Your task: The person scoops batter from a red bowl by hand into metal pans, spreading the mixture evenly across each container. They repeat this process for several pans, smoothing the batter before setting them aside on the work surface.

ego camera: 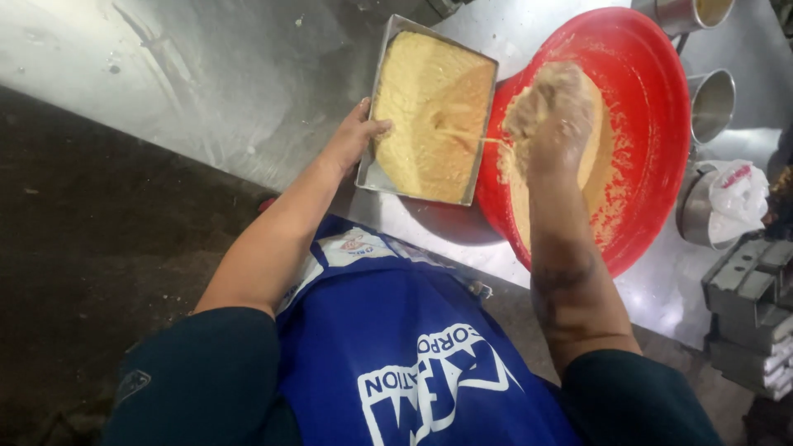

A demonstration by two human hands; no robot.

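In the head view, the left hand (357,132) grips the near edge of the metal tray (382,175) full of yellow batter (429,107) on the tabletop (231,74). The right hand (553,116), closed around a lump of batter, hangs over the red bowl (652,99) beside the tray. A thin string of batter stretches between them, so I think it may drip on the tabletop.

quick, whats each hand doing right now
Left hand: closed on the edge of the rectangular metal tray of yellow batter.
Right hand: coated in batter, over the round red plastic bowl; grip cannot be told.

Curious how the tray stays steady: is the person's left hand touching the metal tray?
Touching. The head view shows the left hand gripping the rim of the metal tray.
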